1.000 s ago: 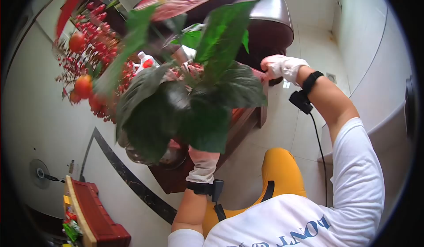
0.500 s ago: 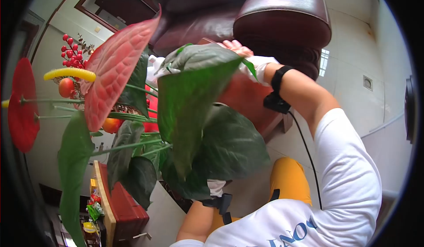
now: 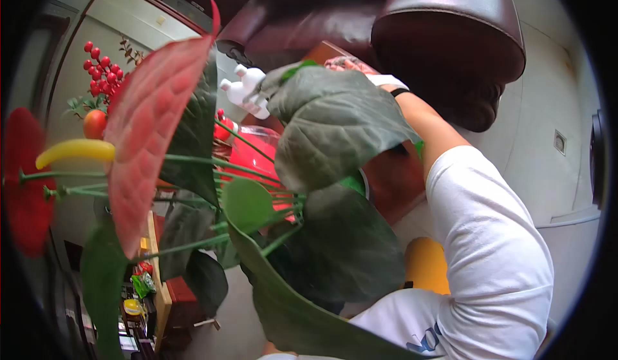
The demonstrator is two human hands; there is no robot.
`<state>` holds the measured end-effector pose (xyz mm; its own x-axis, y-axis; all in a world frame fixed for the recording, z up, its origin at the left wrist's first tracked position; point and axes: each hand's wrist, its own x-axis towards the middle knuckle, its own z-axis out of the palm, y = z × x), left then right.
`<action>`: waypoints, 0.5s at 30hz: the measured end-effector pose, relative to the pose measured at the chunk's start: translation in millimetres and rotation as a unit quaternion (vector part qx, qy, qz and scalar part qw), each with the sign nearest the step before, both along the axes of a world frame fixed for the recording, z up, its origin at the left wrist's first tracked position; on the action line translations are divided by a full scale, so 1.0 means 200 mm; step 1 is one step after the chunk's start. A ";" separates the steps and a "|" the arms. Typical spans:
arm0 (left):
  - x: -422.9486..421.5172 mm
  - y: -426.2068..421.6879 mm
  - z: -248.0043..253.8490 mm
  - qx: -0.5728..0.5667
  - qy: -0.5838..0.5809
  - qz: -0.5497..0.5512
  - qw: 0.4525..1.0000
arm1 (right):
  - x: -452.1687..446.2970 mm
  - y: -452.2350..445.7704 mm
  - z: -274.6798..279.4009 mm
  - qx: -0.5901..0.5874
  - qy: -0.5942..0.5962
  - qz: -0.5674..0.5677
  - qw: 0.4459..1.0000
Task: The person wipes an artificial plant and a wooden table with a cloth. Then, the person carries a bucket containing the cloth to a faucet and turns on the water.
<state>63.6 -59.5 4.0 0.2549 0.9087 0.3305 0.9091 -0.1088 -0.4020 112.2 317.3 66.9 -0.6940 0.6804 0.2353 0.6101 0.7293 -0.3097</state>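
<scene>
My right hand [image 3: 347, 65] reaches past the plant to the far end of a reddish-brown wooden table [image 3: 396, 186]. Its fingers look stretched out and flat; leaves hide part of it, and I see nothing held. White material [image 3: 384, 80] and a black strap [image 3: 400, 91] are round that wrist. Large green leaves [image 3: 341, 118] of an anthurium fill the middle, with a red bloom [image 3: 154, 128] and its yellow spike [image 3: 76, 152]. My left hand is hidden behind the leaves. A white bottle [image 3: 246, 89] and a clear container with red contents [image 3: 254, 151] stand behind the stems.
A dark leather sofa [image 3: 450, 31] stands beyond the table. Red berries [image 3: 100, 70] and an orange fruit [image 3: 95, 123] are at the left. A wooden cabinet [image 3: 183, 299] with colourful packets [image 3: 143, 283] lies lower left. Pale tiled floor [image 3: 534, 115] shows at right.
My view has shifted, and the leaves and blooms appear larger and moved. The white bottle and red container show more. My right hand stays at the table's far end; my left wrist has become hidden.
</scene>
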 end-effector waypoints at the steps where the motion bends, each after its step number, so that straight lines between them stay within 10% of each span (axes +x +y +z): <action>1: 0.00 -0.01 0.00 -0.001 0.000 0.004 1.000 | 0.08 0.07 -0.05 -0.012 -0.022 0.003 1.000; 13: -0.05 0.06 -0.11 0.059 -0.027 0.066 0.996 | 0.82 -0.36 -0.16 0.049 -0.019 0.153 0.987; 15: 0.00 0.10 -0.05 0.128 -0.187 0.143 0.963 | 0.94 -0.53 -0.19 0.047 0.047 0.215 0.974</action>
<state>63.6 -39.6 -6.3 -0.1740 0.8004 0.5737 0.9737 0.2267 -0.0209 300.5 210.6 29.1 -0.8821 0.3038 0.3599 0.2139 0.9392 -0.2686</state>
